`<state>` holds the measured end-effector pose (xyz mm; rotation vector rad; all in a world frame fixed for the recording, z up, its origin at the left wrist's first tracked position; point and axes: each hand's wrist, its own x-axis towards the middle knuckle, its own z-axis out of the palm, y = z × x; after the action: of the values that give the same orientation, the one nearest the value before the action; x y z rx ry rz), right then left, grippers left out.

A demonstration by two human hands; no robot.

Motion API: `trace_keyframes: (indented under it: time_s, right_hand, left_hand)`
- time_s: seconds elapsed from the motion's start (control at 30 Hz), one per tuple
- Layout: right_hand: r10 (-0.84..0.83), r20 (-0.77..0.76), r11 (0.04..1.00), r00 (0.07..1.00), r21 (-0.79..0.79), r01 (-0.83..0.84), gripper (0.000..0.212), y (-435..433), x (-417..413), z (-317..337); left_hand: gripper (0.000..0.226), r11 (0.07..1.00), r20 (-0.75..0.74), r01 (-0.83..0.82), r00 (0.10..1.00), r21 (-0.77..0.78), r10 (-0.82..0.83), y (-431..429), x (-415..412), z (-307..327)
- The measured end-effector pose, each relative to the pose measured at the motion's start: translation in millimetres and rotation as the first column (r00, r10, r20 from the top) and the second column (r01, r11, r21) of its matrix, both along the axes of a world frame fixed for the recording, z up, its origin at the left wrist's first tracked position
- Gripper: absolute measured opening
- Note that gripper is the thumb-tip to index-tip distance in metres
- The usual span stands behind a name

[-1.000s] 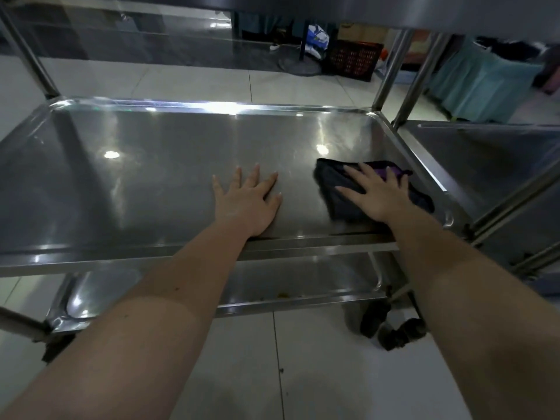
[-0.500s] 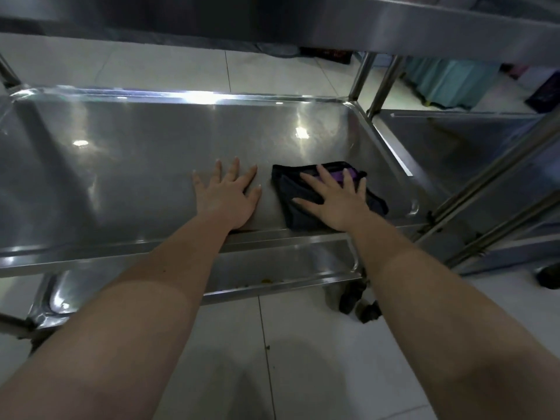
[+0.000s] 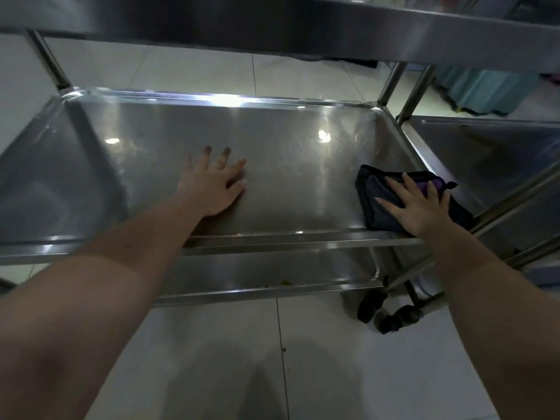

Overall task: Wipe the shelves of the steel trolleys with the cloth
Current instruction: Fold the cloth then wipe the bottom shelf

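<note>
A steel trolley's middle shelf fills the view, shiny and bare. My left hand rests flat on it near the front middle, fingers spread. At the shelf's front right corner lies a dark cloth with a purple patch. My right hand presses flat on that cloth with straight fingers. The upper shelf hangs over the top of the view. A lower shelf shows beneath the front rim, with small bits of debris on it.
A second steel trolley stands close on the right, its posts next to the cloth. Black caster wheels sit on the white tiled floor below. A teal covered object stands at the far right.
My right hand has slid the cloth to the right, into the shelf's front right corner. My left hand stays flat on the shelf. The view has shifted.
</note>
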<state>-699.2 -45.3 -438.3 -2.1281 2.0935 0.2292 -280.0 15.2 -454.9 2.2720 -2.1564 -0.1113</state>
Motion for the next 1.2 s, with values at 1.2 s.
trace_keyframes:
  time_s: [1.2]
  right_hand:
    - [0.214,0.078,0.977,0.974,-0.041,-0.211,0.087,72,233,-10]
  left_hand:
    - [0.052,0.994,-0.084,-0.088,0.992,0.064,0.093,35,70,11]
